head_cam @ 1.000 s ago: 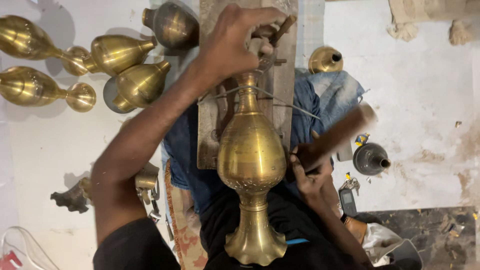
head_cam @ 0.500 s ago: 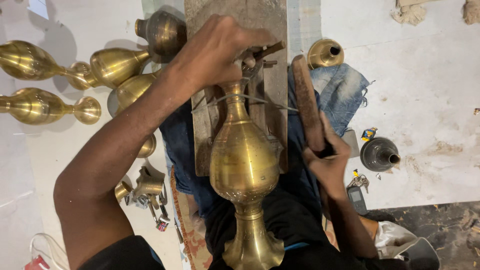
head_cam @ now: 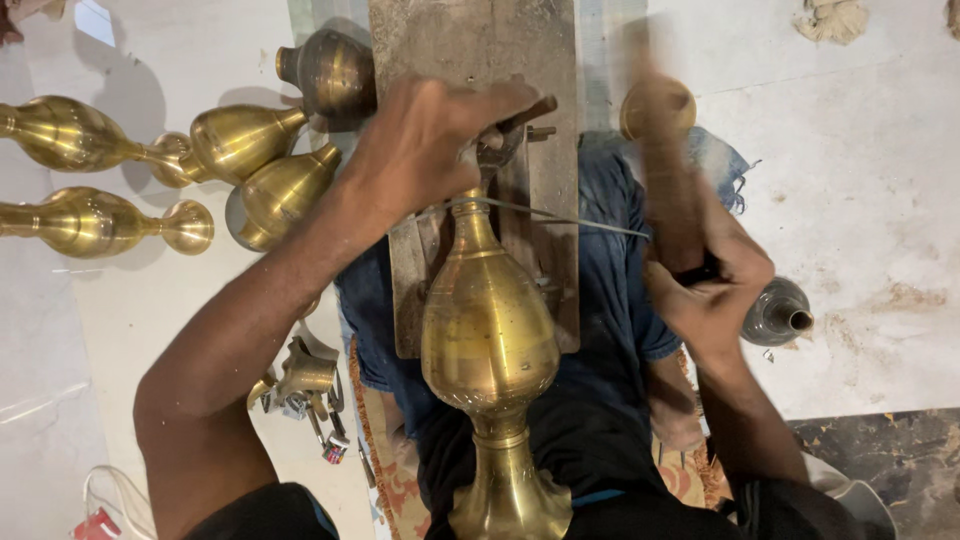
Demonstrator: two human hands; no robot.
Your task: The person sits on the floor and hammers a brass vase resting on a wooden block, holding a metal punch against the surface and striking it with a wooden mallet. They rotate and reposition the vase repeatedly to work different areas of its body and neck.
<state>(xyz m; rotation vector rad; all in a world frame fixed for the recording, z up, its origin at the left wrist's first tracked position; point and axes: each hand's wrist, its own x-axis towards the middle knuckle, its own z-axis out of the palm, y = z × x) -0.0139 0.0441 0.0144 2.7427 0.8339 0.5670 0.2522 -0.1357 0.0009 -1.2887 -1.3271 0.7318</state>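
A tall brass vase (head_cam: 490,340) lies across my lap, its foot toward me and its neck resting on a worn wooden board (head_cam: 470,60). My left hand (head_cam: 435,140) is closed over the vase's neck end and a dark metal tool there. A thin wire (head_cam: 540,212) crosses the neck. My right hand (head_cam: 712,280) grips a wooden stick (head_cam: 665,170), raised and blurred, to the right of the board.
Several brass vase parts (head_cam: 240,140) lie on the white floor at the left, with a dark round one (head_cam: 335,70) above. A brass cup (head_cam: 660,105) and a small dark metal piece (head_cam: 780,312) sit at the right. Small fittings (head_cam: 300,385) lie near my left elbow.
The wooden stick in my right hand has swung from slanting beside the vase to upright and raised. My left hand stays on the vase's neck.
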